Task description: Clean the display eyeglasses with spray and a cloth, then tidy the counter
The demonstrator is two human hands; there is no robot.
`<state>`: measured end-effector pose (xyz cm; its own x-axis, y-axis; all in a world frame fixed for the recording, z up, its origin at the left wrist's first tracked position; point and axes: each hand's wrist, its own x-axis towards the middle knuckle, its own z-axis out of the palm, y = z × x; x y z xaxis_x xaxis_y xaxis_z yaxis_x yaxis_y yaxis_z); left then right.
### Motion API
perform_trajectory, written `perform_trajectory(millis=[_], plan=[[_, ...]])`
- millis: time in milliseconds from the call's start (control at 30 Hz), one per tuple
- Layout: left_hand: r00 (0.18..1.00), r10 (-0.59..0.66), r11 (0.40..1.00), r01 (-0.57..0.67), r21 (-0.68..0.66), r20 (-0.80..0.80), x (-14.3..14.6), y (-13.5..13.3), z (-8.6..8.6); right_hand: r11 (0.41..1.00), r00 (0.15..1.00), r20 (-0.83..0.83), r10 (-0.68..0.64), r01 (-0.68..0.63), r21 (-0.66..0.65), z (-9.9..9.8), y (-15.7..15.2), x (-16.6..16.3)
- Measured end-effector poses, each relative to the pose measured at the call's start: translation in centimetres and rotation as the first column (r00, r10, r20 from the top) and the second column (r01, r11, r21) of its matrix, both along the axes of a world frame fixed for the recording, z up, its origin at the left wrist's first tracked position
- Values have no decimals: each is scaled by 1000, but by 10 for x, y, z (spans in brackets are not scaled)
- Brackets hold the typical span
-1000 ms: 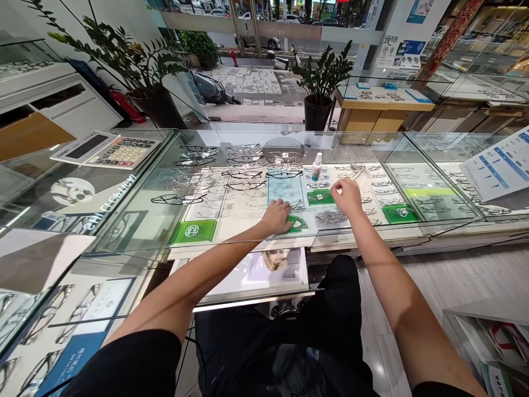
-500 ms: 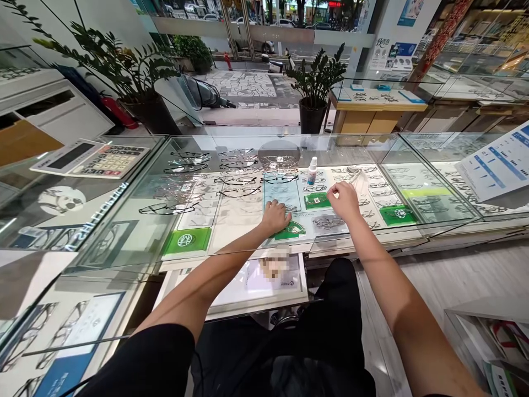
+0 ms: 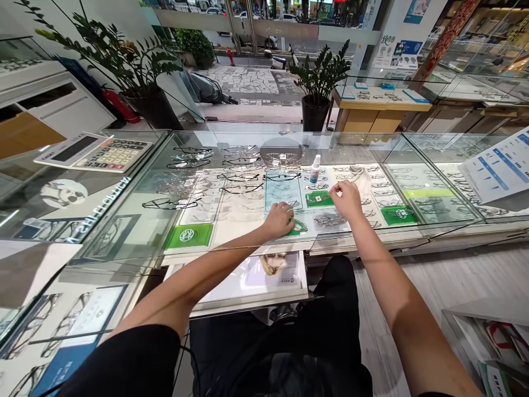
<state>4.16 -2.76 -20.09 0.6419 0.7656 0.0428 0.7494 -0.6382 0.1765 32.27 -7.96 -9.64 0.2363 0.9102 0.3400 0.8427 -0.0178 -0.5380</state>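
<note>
Green packet (image 3: 319,198) lay just beside the right hand (image 3: 346,197), near its fingertips, at the middle of the glass table (image 3: 242,212). The right hand had its thumb and pointing finger close together in a pinch, but I could not tell if something tiny was in between. The left hand (image 3: 279,220) was curled with its fingers bent down, and its inside was hidden, so I could not tell if it held anything. Right by it was a green fan shape (image 3: 301,226), partly covered by the hand.

The packet looked flat and shiny, so I guessed it was light, bendy and a bit slippery. A corner or thin edge seemed the best place to take hold, with a soft pinch. I could not tell if it was on top of the glass or under it. If it was under, fingers from above would only have met hard glass.

A bit farther out, a clump of glasses (image 3: 330,220) lay on the person's side of the packet. They looked thin and easy to bend. Behind the packet, a white spray bottle (image 3: 315,169) stood upright, and a pale cloth (image 3: 361,179) lay past the right hand. Farthest off, on the left, sat a big calculator (image 3: 97,151).
</note>
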Motion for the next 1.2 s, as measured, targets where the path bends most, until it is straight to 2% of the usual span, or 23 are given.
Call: perform_trajectory(millis=[100,167,467,867,1033,1200], plan=[[992,-122,993,122,1,15,-10,-18,2,1000,1000,-7,5,-5,3,-2,1,1],[987,-160,987,160,5,14,-16,-25,3,1000,1000,-10,5,-5,6,-2,1,1],[994,-109,993,109,-38,0,-19,-25,14,1000,1000,-19,-11,10,-3,-1,1,-1],[997,-74,996,75,-42,21,-19,-31,6,1000,1000,-18,-7,7,14,-2,2,0],[995,37,998,-41,40,91,-14,-23,2,1000,1000,-12,-4,4,23,-2,1,-1],[979,177,984,-173,-40,106,0,4,-9,1000,1000,-23,-2,2,1,1,1,-1]])
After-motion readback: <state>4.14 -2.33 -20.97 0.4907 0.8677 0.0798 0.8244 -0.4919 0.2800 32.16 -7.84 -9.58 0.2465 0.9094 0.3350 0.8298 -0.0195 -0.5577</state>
